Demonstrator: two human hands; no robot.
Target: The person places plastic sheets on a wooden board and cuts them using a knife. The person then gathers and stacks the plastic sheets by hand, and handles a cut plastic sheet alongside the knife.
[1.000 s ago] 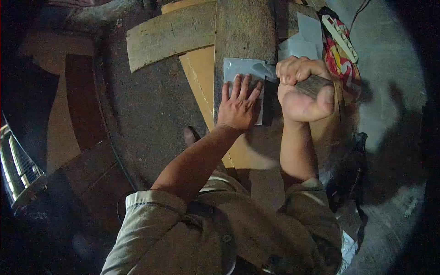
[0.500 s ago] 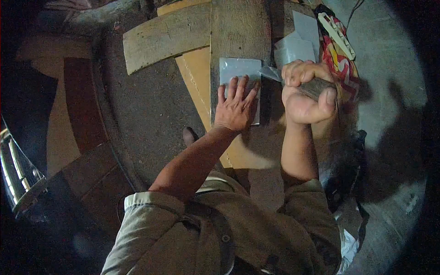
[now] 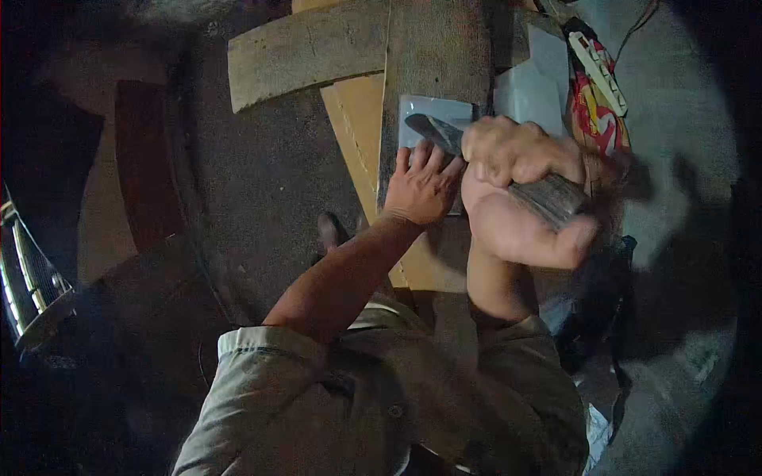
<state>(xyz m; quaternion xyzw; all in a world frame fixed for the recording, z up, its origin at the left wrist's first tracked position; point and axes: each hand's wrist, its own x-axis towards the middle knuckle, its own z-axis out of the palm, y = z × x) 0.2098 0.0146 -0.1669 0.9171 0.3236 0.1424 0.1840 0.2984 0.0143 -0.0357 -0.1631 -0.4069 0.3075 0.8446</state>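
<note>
- Right hand (image 3: 508, 226) grips a blade (image 3: 432, 129) by its fat handle (image 3: 554, 197); a slip could cut nearby left fingers.
- Shiny sheet (image 3: 444, 106) lies under the open left hand (image 3: 421, 190); weak pressing could let it slide.

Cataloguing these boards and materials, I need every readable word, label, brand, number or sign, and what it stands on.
No text can be read.
Crumpled red, yellow and white sheet: pale marks, too blurred to tell whether they are lettering.
Shiny grey rectangular sheet: no lettering visible.
Curved brown wooden board: no lettering visible.
</note>
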